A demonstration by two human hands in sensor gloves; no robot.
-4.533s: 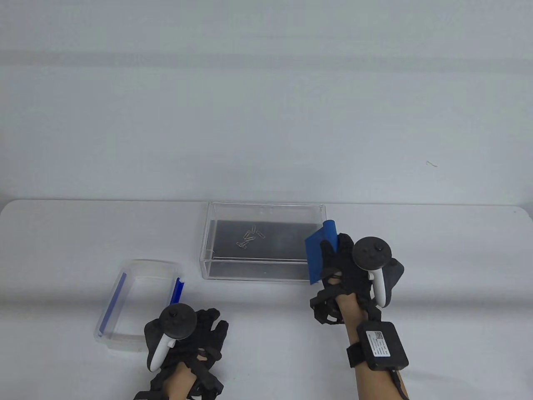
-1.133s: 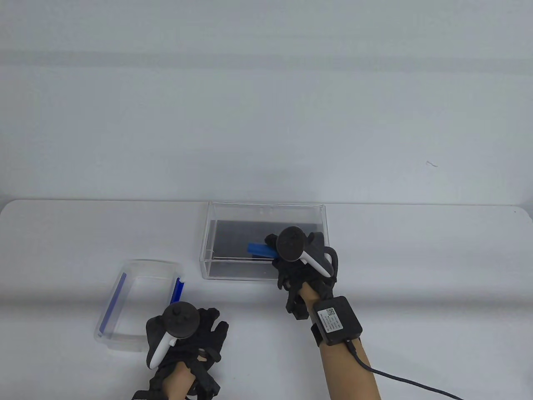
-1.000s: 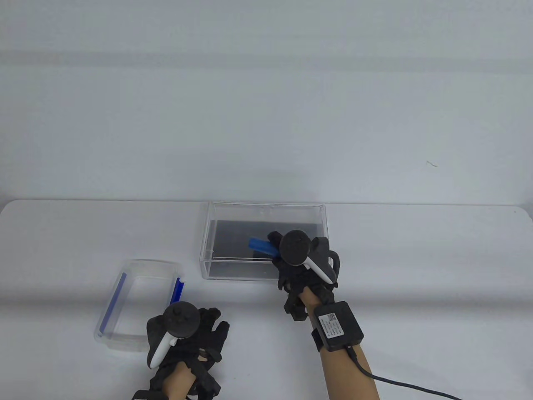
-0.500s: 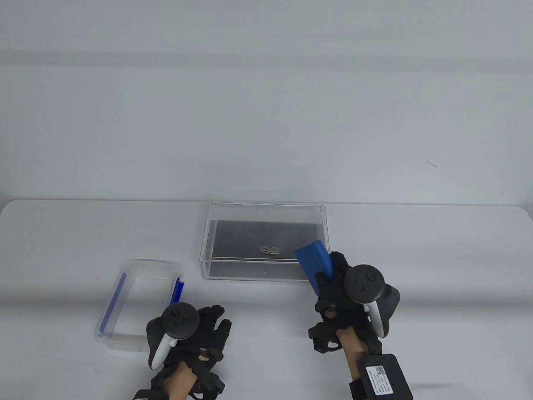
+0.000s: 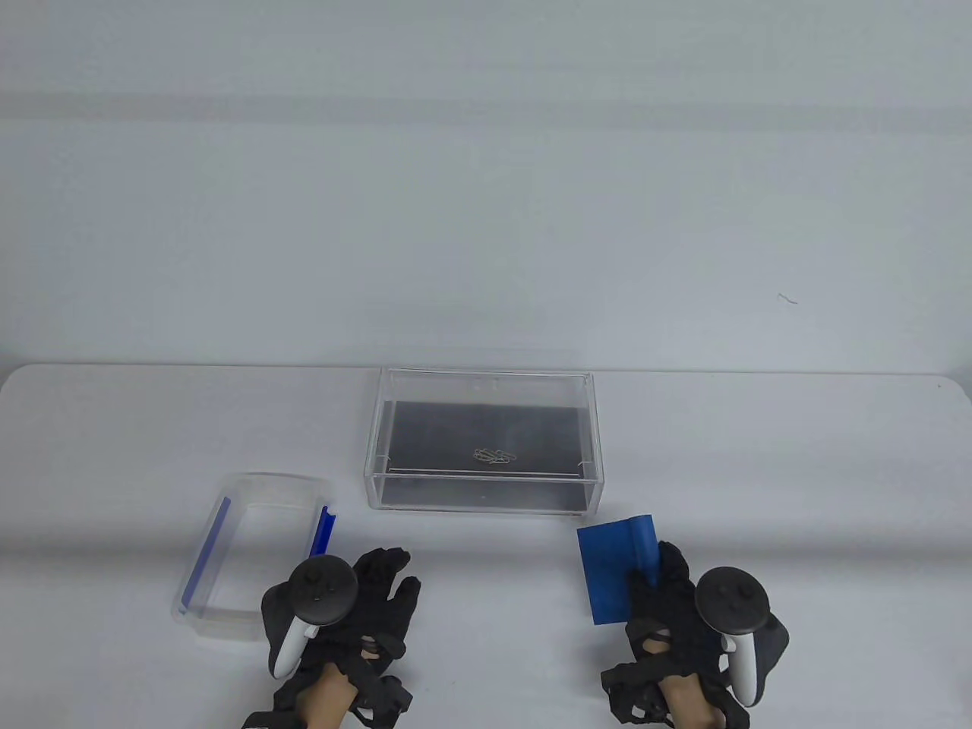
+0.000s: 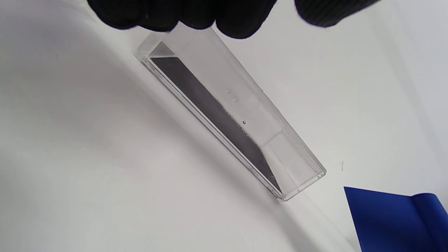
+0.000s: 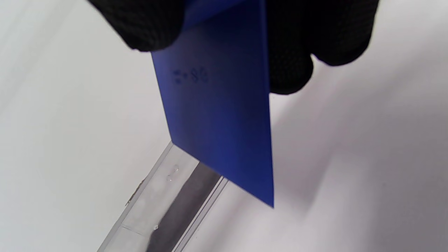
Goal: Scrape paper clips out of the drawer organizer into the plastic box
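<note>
Table view: clips gathered, scraper pulled clear.
My plastic box (image 5: 250,558) waits at the left; my left hand (image 5: 357,607) rests beside it, fingers loosely spread, holding nothing. The paper clips (image 5: 495,456) lie near the drawer organizer (image 5: 486,497)'s front wall. My right hand (image 5: 668,607) grips the blue scraper (image 5: 611,569); its handle is hidden under my fingers.

A blue scraper (image 5: 611,569), black gloves (image 5: 380,600), a clear organizer (image 5: 486,497) with a dark floor, silvery clips (image 5: 495,456), a blue-trimmed clear box (image 5: 228,615).
</note>
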